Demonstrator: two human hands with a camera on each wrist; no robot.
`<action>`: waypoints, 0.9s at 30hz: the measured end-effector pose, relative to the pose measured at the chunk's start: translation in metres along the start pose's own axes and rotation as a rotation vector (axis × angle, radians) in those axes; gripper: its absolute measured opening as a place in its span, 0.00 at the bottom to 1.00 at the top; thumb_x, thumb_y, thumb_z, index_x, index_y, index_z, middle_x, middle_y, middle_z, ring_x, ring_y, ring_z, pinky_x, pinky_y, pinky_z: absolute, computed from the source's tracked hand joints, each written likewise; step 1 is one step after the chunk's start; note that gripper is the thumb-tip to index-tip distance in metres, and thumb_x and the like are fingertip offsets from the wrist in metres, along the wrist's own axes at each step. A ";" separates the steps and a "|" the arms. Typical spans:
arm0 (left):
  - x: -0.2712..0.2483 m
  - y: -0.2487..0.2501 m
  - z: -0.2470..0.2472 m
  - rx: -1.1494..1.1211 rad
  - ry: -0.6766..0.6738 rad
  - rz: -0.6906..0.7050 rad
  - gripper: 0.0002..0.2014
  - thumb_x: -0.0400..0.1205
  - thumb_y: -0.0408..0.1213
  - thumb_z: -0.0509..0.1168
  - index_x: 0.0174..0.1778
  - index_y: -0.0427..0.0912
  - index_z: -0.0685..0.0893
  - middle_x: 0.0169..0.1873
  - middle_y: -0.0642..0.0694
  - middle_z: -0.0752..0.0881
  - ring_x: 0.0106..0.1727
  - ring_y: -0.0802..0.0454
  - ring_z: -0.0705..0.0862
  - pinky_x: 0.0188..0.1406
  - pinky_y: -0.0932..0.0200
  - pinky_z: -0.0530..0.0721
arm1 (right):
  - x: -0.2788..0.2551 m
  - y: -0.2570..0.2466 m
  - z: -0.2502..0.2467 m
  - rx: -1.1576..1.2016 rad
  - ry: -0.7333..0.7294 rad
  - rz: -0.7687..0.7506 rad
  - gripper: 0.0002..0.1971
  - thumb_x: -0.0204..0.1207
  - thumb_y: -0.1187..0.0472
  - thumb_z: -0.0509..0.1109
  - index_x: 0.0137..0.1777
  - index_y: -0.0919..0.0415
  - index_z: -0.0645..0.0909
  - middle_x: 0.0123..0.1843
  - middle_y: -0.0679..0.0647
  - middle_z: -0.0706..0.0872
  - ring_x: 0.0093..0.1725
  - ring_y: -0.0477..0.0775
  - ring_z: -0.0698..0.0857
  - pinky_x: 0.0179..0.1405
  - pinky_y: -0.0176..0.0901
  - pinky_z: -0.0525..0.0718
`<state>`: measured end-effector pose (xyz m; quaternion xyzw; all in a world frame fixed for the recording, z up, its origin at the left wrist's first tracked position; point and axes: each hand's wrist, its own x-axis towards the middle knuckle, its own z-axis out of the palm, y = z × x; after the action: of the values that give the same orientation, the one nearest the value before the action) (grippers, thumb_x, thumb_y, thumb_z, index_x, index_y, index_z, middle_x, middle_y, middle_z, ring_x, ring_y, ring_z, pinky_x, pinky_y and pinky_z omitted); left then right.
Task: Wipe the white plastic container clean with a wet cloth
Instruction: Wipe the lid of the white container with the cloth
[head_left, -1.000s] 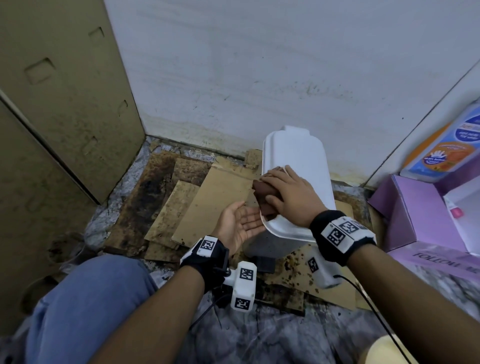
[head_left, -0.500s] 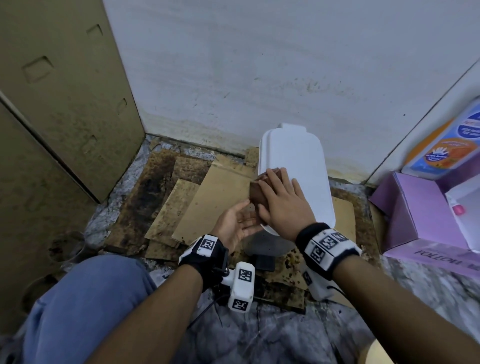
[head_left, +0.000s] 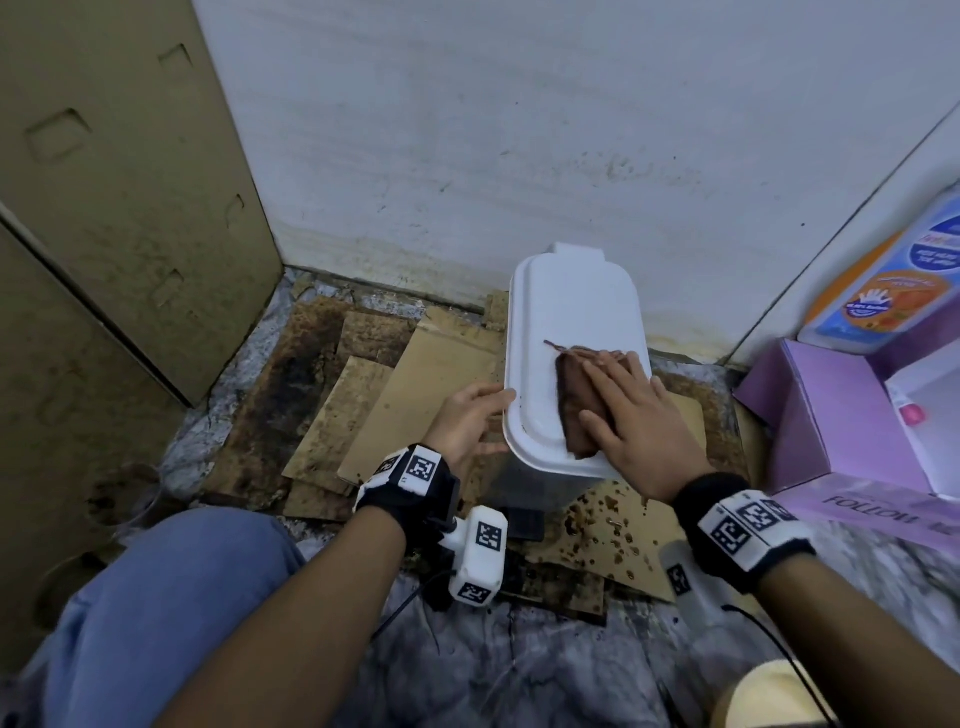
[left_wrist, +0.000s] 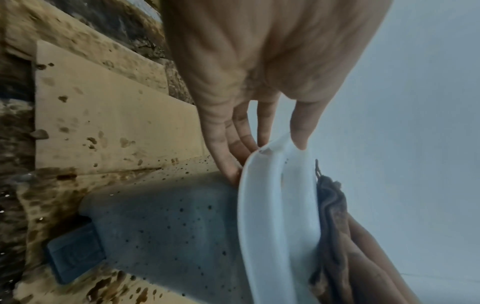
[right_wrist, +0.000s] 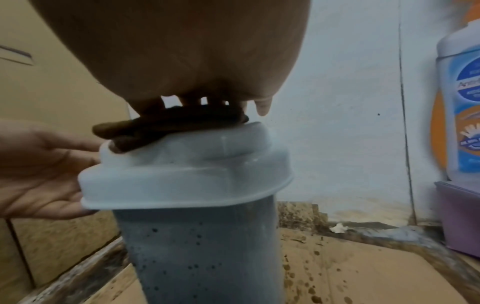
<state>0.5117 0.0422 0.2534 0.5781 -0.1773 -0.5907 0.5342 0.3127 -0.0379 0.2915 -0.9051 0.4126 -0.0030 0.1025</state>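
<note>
- The white wall (head_left: 519, 156) stands just beyond the fingers, and stained cardboard sheets (head_left: 415, 384) cover the floor to the left of and below the left hand.
- The white plastic container (head_left: 566, 332) stands upright on that cardboard, its lid under the right hand's fingers and its speckled grey side (right_wrist: 197, 246) below them.
- The right hand (head_left: 639, 426) lies flat on the lid, fingers straight and slightly spread, pressing the folded brown cloth (head_left: 576, 400) down. Half a second earlier it held the cloth at the lid's left edge; it has since slid across onto the top, towards the right side.
- The left hand (head_left: 467, 426) steadies the container: straight fingers touch the lid's left rim and the wall under it, thumb on top of the rim, as the left wrist view shows.
- A purple box (head_left: 831, 415) and an orange-and-blue bottle (head_left: 893, 280) sit well to the right of the right hand.
- Judged from this, the edge has had a pass and the wipe is now on the lid's top; the dotted side looks still to be cleaned.
</note>
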 end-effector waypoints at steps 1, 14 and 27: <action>0.002 0.002 0.000 0.025 0.018 0.001 0.11 0.85 0.39 0.68 0.62 0.41 0.82 0.51 0.43 0.88 0.46 0.48 0.87 0.49 0.50 0.88 | 0.000 -0.004 0.002 0.004 0.008 0.005 0.35 0.78 0.38 0.43 0.85 0.49 0.48 0.87 0.48 0.48 0.85 0.53 0.40 0.83 0.55 0.43; 0.014 0.016 -0.005 0.118 0.088 -0.074 0.11 0.85 0.29 0.63 0.60 0.40 0.85 0.45 0.42 0.88 0.41 0.50 0.86 0.35 0.59 0.89 | 0.009 -0.084 0.036 -0.091 0.125 0.086 0.35 0.77 0.46 0.51 0.82 0.63 0.60 0.84 0.68 0.58 0.83 0.72 0.52 0.80 0.68 0.57; 0.025 0.016 -0.002 -0.112 0.021 -0.156 0.09 0.83 0.37 0.70 0.56 0.37 0.87 0.41 0.46 0.89 0.42 0.52 0.86 0.44 0.59 0.87 | -0.018 -0.062 0.027 -0.062 0.074 0.153 0.40 0.75 0.36 0.41 0.85 0.54 0.47 0.87 0.52 0.46 0.85 0.56 0.39 0.83 0.59 0.44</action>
<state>0.5261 0.0168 0.2537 0.5658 -0.0929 -0.6333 0.5198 0.3490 0.0201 0.2784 -0.8730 0.4838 -0.0159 0.0592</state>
